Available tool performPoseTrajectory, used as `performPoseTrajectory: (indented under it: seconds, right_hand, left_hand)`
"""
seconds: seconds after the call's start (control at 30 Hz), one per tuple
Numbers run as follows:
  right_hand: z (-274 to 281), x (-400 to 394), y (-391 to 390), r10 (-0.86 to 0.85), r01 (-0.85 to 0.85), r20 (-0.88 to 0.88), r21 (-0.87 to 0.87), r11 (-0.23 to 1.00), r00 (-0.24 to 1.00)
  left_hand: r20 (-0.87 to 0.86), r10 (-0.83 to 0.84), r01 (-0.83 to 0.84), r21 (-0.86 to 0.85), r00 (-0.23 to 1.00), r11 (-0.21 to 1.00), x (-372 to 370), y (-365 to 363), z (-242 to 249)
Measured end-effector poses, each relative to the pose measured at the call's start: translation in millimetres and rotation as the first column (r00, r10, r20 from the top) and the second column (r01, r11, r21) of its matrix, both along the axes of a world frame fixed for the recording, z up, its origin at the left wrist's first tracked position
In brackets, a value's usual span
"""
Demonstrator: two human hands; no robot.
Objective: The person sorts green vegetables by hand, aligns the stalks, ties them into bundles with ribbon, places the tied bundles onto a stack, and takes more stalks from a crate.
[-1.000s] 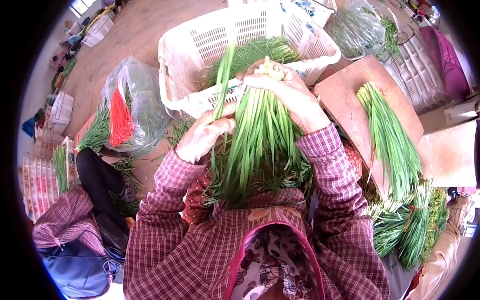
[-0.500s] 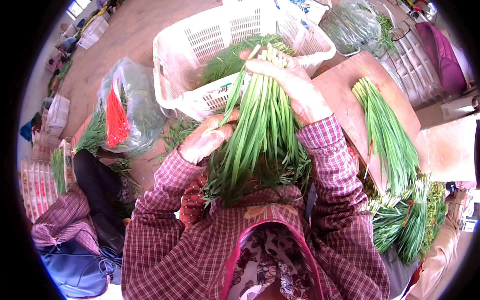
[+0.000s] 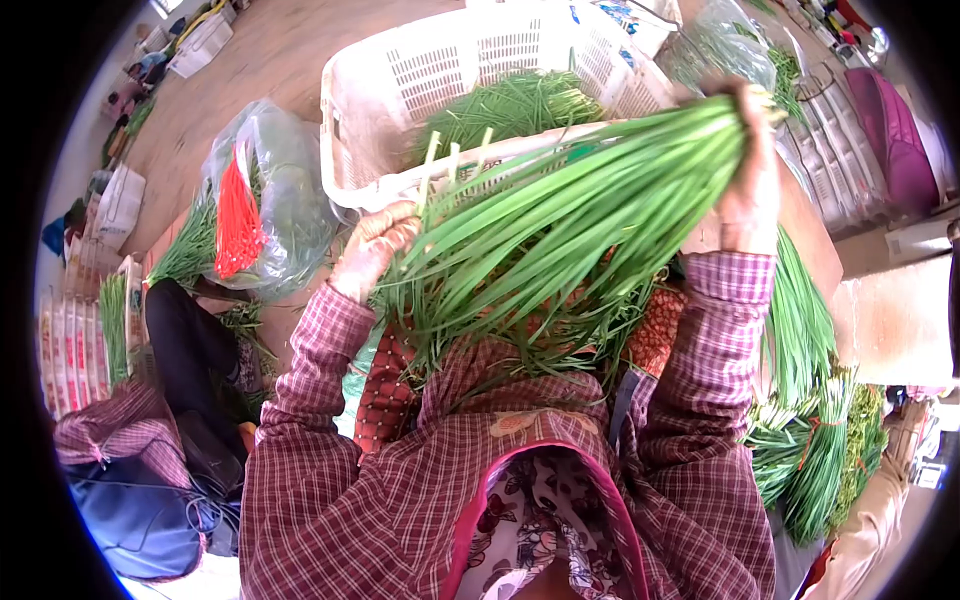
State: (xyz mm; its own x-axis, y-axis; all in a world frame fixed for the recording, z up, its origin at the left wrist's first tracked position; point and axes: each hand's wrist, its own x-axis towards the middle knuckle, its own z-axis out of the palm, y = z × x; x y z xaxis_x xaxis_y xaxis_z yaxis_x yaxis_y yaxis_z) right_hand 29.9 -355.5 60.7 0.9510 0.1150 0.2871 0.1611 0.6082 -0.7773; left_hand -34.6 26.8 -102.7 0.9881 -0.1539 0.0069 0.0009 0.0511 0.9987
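Note:
My right hand [image 3: 756,185] is wrapped round the pale stem ends of a large bunch of garlic chives [image 3: 590,210], held out at the right. Its green leaves stretch left and droop over my lap. My left hand [image 3: 375,248] is pinched on a few chive stalks [image 3: 425,180], whose cut ends point upward beside the basket. Their lower parts mingle with the bunch's leaf tips. Behind the bunch stands a white plastic basket [image 3: 350,165] with more chives [image 3: 520,105] lying inside.
Red ties [image 3: 238,220] hang by a clear plastic bag [image 3: 290,205] of greens at left. Right of me, loose chives [image 3: 800,330] lie on a board [image 3: 820,235], partly hidden by my arm. Tied bundles [image 3: 825,455] sit below. A dark-trousered leg [image 3: 190,335] is at left.
My right hand has swung the bunch to the right, turning it from upright to nearly sideways. My left hand has moved slightly up and left, with a few stalks apart from the rest.

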Motion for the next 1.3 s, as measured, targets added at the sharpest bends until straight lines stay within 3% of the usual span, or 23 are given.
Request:
performPoseTrajectory:
  seconds: [0.03,0.07,0.13,0.17,0.27,0.33,0.37,0.4,0.5,0.57,0.67,0.8,0.87,0.9,0.93,1.0,1.1,1.13,1.17,1.2,1.23,1.27,1.3]
  right_hand:
    - [-10,13,-24,-0.059,0.059,-0.005,-0.003,0.998,0.998]
    - [-10,16,-28,0.02,-0.019,-0.017,0.066,0.998,1.0]
    - [5,14,-20,-0.046,0.022,-0.062,-0.35,0.936,0.997]
    - [0,11,-9,-0.156,0.117,-0.053,-0.434,0.893,0.986]
    - [-5,10,38,-0.007,-0.014,-0.035,-0.569,0.822,0.999]
    - [-5,5,63,0.034,-0.072,-0.078,-0.551,0.831,0.996]
    - [-12,14,63,0.143,-0.218,-0.185,-0.49,0.844,0.972]
    - [-16,12,70,0.168,-0.239,-0.21,-0.384,0.892,0.963]
    - [-19,20,80,0.166,-0.28,-0.294,-0.406,0.87,0.941]
    - [-22,21,91,0.17,-0.23,-0.16,-0.532,0.815,0.972]
    - [-15,13,106,0.227,-0.224,-0.054,-0.48,0.848,0.973]
    - [-11,10,110,0.181,-0.173,-0.04,-0.556,0.813,0.983]
    - [-11,10,113,0.202,-0.183,-0.022,-0.526,0.83,0.979]
    - [-9,10,113,0.227,-0.194,-0.005,-0.533,0.823,0.974]
    - [-8,10,113,0.251,-0.206,0.011,-0.539,0.817,0.968]
    - [-4,13,115,0.286,-0.243,0.001,-0.528,0.814,0.958]
    - [4,16,119,0.214,-0.081,0.232,-0.479,0.874,0.949]
    - [7,20,119,0.214,-0.079,0.234,-0.48,0.873,0.949]
    - [12,24,118,0.129,0.042,0.314,-0.486,0.873,0.941]
    - [18,26,114,0.047,0.161,0.391,-0.483,0.861,0.919]
    - [34,19,105,0.04,0.122,0.317,-0.475,0.872,0.948]
    - [58,22,96,0.019,0.129,0.398,-0.342,0.931,0.917]
    - [76,34,71,0.102,0.085,0.431,-0.394,0.915,0.897]
  left_hand:
    - [-0.039,-0.016,0.021,0.133,0.999,0.991,-2,-1,32]
    - [-0.027,0.017,-0.016,0.042,0.999,0.999,1,3,33]
    - [-0.006,0.01,-0.009,0.041,1.0,0.999,6,8,40]
    - [-0.002,0.012,-0.012,0.048,1.0,0.999,5,7,43]
    - [0.068,-0.014,0.017,-0.053,0.998,0.998,7,-12,65]
    - [0.02,-0.094,0.095,-0.097,0.995,0.991,9,-19,74]
    - [0.043,-0.124,0.128,-0.081,0.991,0.989,8,-23,79]
    - [0.045,-0.132,0.135,-0.08,0.99,0.988,6,-29,82]
    - [0.064,-0.151,0.152,-0.018,0.987,0.988,5,-34,84]
    - [0.126,-0.187,0.187,0.018,0.974,0.982,7,-37,82]
    - [0.147,-0.163,0.162,0.022,0.975,0.987,1,-56,89]
    - [0.179,-0.122,0.102,0.122,0.976,0.987,0,-61,92]
    - [0.274,-0.147,0.072,0.265,0.951,0.962,2,-63,97]
    - [0.222,-0.153,0.1,0.235,0.963,0.967,1,-64,100]
    - [0.137,-0.156,0.165,-0.059,0.978,0.984,6,-54,90]
    - [0.182,-0.211,0.226,-0.065,0.96,0.972,13,-46,90]
    - [0.239,-0.201,0.224,-0.073,0.95,0.972,17,-48,102]
    - [0.286,-0.211,0.233,-0.044,0.935,0.971,17,-51,109]
    - [0.288,-0.214,0.236,-0.045,0.934,0.971,18,-51,110]
    - [0.375,-0.244,0.245,0.044,0.894,0.968,19,-49,109]
    - [0.456,-0.279,0.244,0.136,0.845,0.96,19,-47,108]
    - [0.33,-0.277,0.242,0.144,0.902,0.959,18,-35,96]
    - [0.197,-0.267,0.24,0.151,0.943,0.959,18,-23,84]
